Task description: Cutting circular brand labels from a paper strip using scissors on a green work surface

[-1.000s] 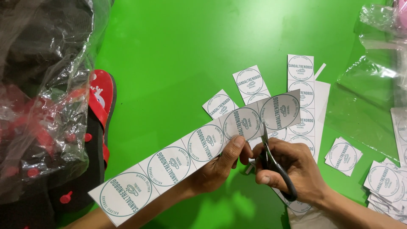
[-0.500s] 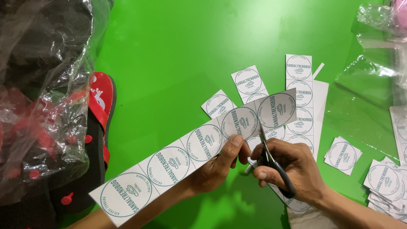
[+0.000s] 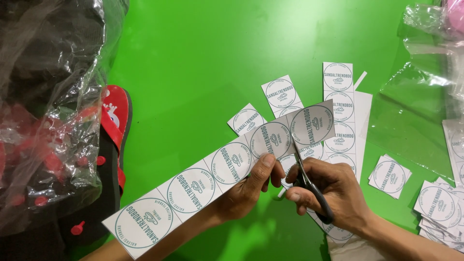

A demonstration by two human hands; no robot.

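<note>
You are holding long label strip (image 3: pixel 212 176) up over green surface (image 3: pixel 203 63), left hand (image 3: pixel 251 186) pinching its lower edge near cut line. Right hand (image 3: pixel 333 191) closed through scissors (image 3: pixel 309 181) handles, blades biting into gap before end label (image 3: pixel 313 124). Judging progress: well under way. Cut squares are piling at right (image 3: pixel 437 205), few lying loose near second strip (image 3: pixel 339 106). About five labels on held strip are waiting, plus that flat strip.

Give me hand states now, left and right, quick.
Left hand: closed on the paper label strip, thumb on top.
Right hand: closed on the scissors, blades at the strip between two labels.
</note>
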